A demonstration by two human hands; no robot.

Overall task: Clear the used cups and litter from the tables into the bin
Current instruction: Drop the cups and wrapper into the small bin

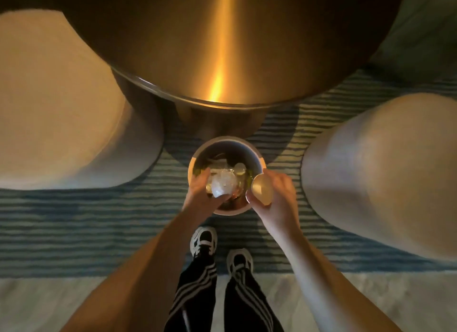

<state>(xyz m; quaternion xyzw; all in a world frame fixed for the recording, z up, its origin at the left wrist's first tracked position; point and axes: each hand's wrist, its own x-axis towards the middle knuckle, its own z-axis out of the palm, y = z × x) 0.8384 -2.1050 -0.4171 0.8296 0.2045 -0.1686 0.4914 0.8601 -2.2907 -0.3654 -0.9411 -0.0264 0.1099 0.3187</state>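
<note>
Cups (261, 189) gripped by both hands (201, 193) over bin (257, 156).

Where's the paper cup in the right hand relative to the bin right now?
In the head view, the paper cup is held in the right hand at the bin's right rim, opposite the left hand.

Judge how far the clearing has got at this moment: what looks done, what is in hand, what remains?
Done: the bin on the striped rug already holds cups and litter.
In hand: the left hand holds a crumpled clear cup over the bin; the right hand holds a paper cup at its rim.
Left: dropping both. The round table shows nothing more.
</note>
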